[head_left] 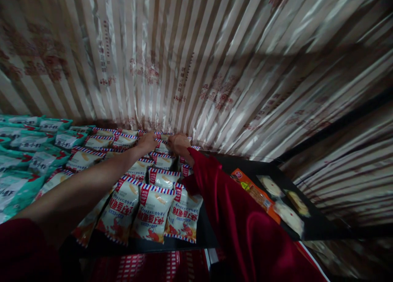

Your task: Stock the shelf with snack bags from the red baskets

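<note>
Rows of white snack bags [153,214] with red, blue and orange print stand on a black shelf [196,249]. My left hand [147,143] reaches over them to the back rows, its fingers bent at the top edge of a bag. Close on its right, my right hand [179,143] has curled fingers at the same back row. Between the two hands is a white bag [162,147]. Both hands' fingertips are small and dim, so what they hold, if anything, cannot be made out.
Teal snack bags [43,161] fill the left side. On the right lie an orange packet [254,192] and clear-wrapped pale items [288,216]. Striped plastic sheeting [172,61] hangs behind. A red basket [147,267] is below the shelf.
</note>
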The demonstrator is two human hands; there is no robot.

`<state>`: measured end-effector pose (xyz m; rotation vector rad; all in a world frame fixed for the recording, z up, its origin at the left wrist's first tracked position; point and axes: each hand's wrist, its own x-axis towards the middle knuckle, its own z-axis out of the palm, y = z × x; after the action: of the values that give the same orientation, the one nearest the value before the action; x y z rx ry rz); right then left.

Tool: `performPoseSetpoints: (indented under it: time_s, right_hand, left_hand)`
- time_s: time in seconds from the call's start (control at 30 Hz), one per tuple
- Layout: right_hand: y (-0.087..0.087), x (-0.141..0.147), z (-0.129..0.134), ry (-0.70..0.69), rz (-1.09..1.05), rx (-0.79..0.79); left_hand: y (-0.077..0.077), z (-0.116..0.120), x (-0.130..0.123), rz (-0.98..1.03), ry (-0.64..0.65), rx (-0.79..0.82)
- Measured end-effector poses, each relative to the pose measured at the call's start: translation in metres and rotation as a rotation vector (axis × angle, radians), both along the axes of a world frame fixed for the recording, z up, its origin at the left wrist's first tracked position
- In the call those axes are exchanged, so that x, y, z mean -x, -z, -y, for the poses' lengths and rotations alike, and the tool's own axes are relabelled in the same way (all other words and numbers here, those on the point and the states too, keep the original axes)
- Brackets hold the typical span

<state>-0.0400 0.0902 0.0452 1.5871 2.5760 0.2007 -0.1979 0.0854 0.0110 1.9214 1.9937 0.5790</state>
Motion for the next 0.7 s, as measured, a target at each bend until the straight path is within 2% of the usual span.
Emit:
performPoseSetpoints:
  time_s: [0.2, 0.43, 0.7]
  right_hand:
    - [-0.001, -0.007, -0.007, 0.058, -0.034, 0.035]
    - [0.007, -0.013, -0.02, 0.102, 0.008, 0.02]
    - [0.013, -0.01, -0.018, -0.037, 0.061, 0.071]
  left_hand:
    - [-0.003, -0.003, 0.0, 0.023, 0.047, 0.034]
    - [-0.005, -0.011, -0.004, 0.045, -0.042, 0.033]
    - [0.0, -0.022, -0.008, 0.096, -0.03, 0.013]
